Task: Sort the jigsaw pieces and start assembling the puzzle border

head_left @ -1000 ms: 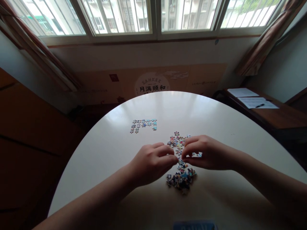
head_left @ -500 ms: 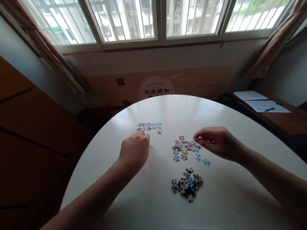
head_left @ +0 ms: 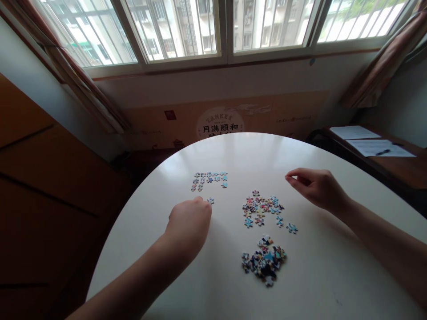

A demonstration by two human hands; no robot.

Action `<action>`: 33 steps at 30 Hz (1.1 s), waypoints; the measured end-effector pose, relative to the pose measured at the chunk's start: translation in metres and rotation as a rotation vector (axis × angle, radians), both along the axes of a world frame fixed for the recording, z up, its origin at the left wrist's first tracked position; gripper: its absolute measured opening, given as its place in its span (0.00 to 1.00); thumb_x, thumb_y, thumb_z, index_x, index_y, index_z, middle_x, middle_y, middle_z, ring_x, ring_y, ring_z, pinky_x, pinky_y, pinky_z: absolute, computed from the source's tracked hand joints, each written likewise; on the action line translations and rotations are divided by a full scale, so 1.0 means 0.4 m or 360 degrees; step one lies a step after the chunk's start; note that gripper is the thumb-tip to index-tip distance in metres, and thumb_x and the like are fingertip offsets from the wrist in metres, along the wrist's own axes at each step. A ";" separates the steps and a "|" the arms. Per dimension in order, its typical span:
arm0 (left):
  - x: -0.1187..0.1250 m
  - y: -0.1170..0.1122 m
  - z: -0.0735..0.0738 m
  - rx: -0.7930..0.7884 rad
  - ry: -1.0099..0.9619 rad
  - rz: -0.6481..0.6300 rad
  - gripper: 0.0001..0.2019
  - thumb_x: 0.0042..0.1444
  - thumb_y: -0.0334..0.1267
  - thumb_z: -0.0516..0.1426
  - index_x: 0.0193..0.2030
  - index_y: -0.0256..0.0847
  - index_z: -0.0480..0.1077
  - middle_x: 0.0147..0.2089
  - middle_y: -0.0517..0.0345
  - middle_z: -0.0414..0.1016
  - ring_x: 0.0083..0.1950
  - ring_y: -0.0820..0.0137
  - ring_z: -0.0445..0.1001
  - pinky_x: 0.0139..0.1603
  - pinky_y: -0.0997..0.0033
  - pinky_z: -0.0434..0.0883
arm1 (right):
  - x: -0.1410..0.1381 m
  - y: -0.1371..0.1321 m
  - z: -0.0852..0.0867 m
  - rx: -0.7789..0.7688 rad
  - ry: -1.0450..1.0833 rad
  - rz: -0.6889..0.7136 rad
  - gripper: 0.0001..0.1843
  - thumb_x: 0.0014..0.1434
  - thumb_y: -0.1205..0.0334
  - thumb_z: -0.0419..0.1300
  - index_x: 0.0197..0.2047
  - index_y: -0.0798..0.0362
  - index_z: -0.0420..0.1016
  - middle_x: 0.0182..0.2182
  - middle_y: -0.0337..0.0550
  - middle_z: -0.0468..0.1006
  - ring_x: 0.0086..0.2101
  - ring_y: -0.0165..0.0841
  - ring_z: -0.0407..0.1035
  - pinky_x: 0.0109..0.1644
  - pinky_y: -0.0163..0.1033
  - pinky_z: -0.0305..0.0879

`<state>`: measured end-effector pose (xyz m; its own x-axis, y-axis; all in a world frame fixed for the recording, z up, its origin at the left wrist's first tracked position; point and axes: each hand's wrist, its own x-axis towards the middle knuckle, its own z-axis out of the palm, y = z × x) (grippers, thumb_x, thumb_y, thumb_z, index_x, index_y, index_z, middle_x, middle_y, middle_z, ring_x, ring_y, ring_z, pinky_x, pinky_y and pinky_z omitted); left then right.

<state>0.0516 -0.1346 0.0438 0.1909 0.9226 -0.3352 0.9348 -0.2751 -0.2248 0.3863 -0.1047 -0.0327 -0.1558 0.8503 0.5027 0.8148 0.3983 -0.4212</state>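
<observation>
My left hand (head_left: 190, 222) is closed, its fingers bent down at a small blue-and-white puzzle piece (head_left: 210, 201) that shows beside the fingertips. The fingertips themselves are hidden by the back of the hand. Beyond it, several puzzle pieces (head_left: 209, 179) lie in rows, close but apart. My right hand (head_left: 313, 184) hovers above the table, thumb and index finger pinched together; whatever may be between them is too small to see. To its left is a spread of colourful pieces (head_left: 262, 206), with a few blue ones (head_left: 292, 228) apart from it. Nearer me sits a denser heap (head_left: 267, 262).
Everything lies on a white round table (head_left: 160, 178) that curves away toward the window wall. At right stands a brown side table (head_left: 400, 169) with papers (head_left: 380, 148) on it. A wooden cabinet (head_left: 33, 178) is on the left.
My left hand has drawn back toward me from the rows, uncovering pieces at their near edge and the single piece. My right hand has moved away from the spread, up and to the right.
</observation>
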 end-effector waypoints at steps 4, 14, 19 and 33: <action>0.015 -0.026 0.004 -0.0155 0.0096 0.0025 0.35 0.52 0.16 0.50 0.69 0.29 0.61 0.47 0.40 0.79 0.43 0.59 0.80 0.36 0.66 0.75 | 0.008 0.017 -0.036 -0.0083 0.0011 -0.0024 0.15 0.64 0.51 0.58 0.38 0.52 0.81 0.20 0.37 0.72 0.20 0.30 0.64 0.29 0.38 0.62; 0.016 -0.003 -0.023 -0.0210 0.0146 0.0004 0.42 0.55 0.19 0.48 0.77 0.27 0.40 0.42 0.35 0.80 0.41 0.55 0.80 0.37 0.61 0.76 | 0.004 0.018 -0.045 -0.0122 0.0055 -0.0034 0.14 0.64 0.51 0.59 0.39 0.52 0.81 0.19 0.35 0.70 0.20 0.29 0.62 0.29 0.37 0.61; 0.002 0.040 -0.030 -0.0121 0.0086 0.0027 0.41 0.57 0.22 0.48 0.77 0.32 0.40 0.46 0.38 0.80 0.44 0.56 0.80 0.40 0.64 0.75 | 0.004 0.020 -0.049 -0.0129 0.0036 -0.0018 0.15 0.64 0.51 0.59 0.39 0.52 0.81 0.20 0.36 0.72 0.20 0.30 0.63 0.28 0.37 0.62; -0.008 0.058 -0.024 -0.0154 0.0071 0.0104 0.42 0.58 0.21 0.48 0.78 0.35 0.38 0.51 0.38 0.79 0.46 0.55 0.80 0.43 0.60 0.75 | 0.006 0.024 -0.053 -0.0170 0.0010 -0.0015 0.15 0.64 0.51 0.59 0.39 0.52 0.81 0.21 0.38 0.74 0.21 0.31 0.65 0.28 0.37 0.64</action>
